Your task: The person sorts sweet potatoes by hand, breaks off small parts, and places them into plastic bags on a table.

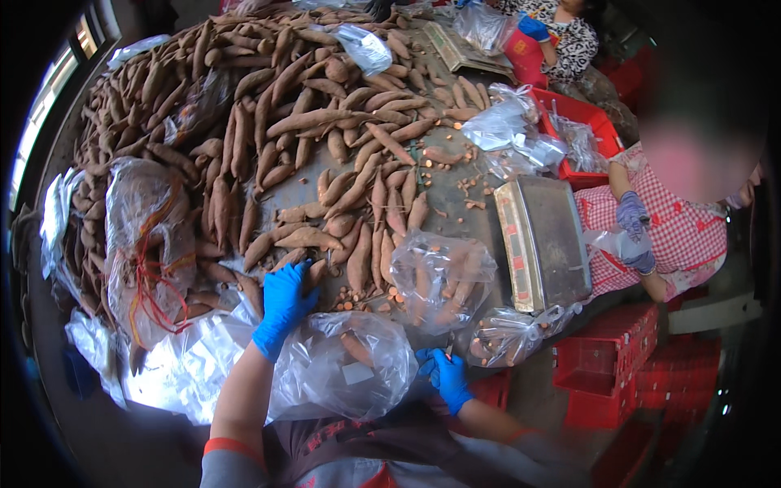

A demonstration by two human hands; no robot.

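Note:
My left hand (285, 305), in a blue glove, reaches onto the near edge of a large heap of sweet potatoes (308, 238); its fingers rest on a sweet potato (315, 272), and whether they grip it is hard to tell. To the right, my right hand (447, 373), also gloved in blue, is closed around a small knife (449, 346) whose handle shows some red. Between the hands lies a clear plastic bag (348, 366) with a sweet potato and a white slip in it. Cut ends (349, 304) are scattered beyond the bag.
A filled clear bag (444, 280) and a tied bag of pieces (503, 338) lie at the right, beside a weighing scale (543, 244). Stacked red crates (604, 360) stand on the floor. Co-workers stand along the right side, near a red basket (576, 131). Flat plastic bags (183, 366) lie left.

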